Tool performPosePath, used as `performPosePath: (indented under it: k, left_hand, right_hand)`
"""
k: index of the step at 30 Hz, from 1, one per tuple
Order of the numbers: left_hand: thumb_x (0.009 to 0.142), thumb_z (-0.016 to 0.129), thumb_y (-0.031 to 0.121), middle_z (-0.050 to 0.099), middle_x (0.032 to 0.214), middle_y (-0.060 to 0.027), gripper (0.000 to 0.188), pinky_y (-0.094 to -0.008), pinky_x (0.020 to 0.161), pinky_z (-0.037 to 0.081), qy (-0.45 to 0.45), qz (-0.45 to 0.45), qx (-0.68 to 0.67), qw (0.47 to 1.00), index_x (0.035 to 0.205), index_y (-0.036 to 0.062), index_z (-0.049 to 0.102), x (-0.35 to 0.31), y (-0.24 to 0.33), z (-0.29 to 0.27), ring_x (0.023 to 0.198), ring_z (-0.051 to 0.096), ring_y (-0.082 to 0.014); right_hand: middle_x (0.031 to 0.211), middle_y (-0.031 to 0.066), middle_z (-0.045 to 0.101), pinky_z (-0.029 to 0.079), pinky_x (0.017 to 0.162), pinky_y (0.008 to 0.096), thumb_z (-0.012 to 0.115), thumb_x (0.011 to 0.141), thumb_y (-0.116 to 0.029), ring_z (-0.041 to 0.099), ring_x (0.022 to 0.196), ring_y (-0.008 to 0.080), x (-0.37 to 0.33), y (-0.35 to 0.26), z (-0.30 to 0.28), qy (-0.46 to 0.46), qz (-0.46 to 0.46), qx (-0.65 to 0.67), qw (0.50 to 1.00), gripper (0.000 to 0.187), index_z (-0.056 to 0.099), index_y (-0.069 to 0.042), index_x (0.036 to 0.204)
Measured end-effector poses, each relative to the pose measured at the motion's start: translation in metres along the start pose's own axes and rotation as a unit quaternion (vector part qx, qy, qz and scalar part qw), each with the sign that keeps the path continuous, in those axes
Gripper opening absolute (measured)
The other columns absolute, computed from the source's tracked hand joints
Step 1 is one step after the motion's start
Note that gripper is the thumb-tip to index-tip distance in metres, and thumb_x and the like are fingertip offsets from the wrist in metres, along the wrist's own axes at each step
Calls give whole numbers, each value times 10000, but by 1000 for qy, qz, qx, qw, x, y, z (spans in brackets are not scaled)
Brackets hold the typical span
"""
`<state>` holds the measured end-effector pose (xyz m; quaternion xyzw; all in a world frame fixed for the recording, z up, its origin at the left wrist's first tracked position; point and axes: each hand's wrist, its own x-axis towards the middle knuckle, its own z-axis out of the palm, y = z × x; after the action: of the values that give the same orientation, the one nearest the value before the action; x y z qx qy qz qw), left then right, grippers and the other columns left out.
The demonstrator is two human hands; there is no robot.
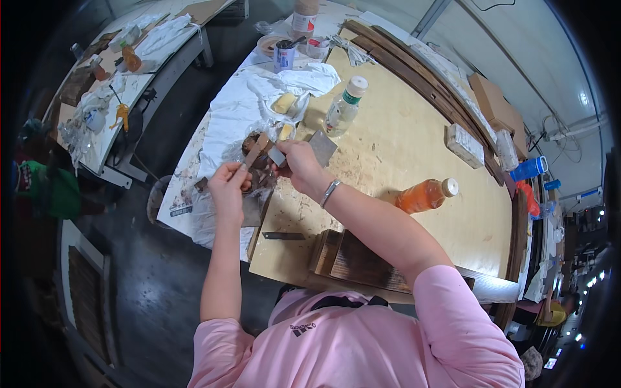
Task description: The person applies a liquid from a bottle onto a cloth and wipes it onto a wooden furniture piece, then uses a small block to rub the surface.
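My left hand [229, 186] is closed on the end of a flat, thin brown strip [256, 152] that slants up and away. My right hand [303, 167] grips a small scraper with a grey metal blade [276, 156], close to the strip's far part. Beneath both hands lies brown, putty-like material [249, 143] on crumpled plastic, partly hidden by them. Just beyond sit yellow lumps [283, 103] on white wrapping. A square grey plate [323, 149] rests on the board beside my right hand.
A clear bottle [344, 108] and an orange drink bottle [424, 196] stand on the board [388, 142]. Dark wooden strips [414, 71] line its far side. A dark wooden piece [369, 262] lies near my body, by a thin dark blade [284, 236]. A can [284, 57] stands at the back.
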<state>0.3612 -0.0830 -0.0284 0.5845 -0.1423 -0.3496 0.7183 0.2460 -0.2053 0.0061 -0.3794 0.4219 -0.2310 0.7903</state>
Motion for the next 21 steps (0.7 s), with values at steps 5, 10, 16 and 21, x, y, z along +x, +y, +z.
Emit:
performPosePath:
  k: [5, 10, 16, 21]
  left_hand:
    - [936, 623, 40, 647, 730, -34, 37, -202, 547, 430, -2, 70, 91, 993, 905, 21, 621, 4, -12, -5, 593, 549, -64]
    - [943, 610, 40, 644, 733, -30, 38, -204, 550, 421, -6, 85, 52, 995, 907, 26, 615, -10, -15, 7, 595, 536, -60]
    - [931, 624, 19, 635, 713, -36, 62, -212, 520, 436, 27, 93, 70, 993, 875, 16, 600, 3, -25, 5, 586, 558, -70]
    - [931, 623, 18, 631, 710, -27, 70, -212, 520, 423, 9, 106, 72, 992, 865, 19, 599, -9, -27, 18, 575, 541, -67]
  right_hand:
    - [751, 100, 605, 482, 521, 326, 519, 968, -125, 567, 587, 182, -6, -2, 8, 2, -1, -24, 1000, 146, 569, -4, 904]
    - [713, 95, 595, 457, 486, 338, 532, 946, -121, 559, 546, 188, -5, -1, 7, 25, -12, -18, 999, 135, 565, -5, 886]
    - [737, 106, 601, 481, 520, 335, 504, 967, -119, 572, 569, 193, -12, -3, 9, 17, 0, -29, 999, 156, 564, 5, 893]
    - [739, 110, 604, 479, 520, 335, 495, 967, -114, 570, 567, 193, -9, -4, 1, 28, -16, -22, 999, 166, 567, 14, 889]
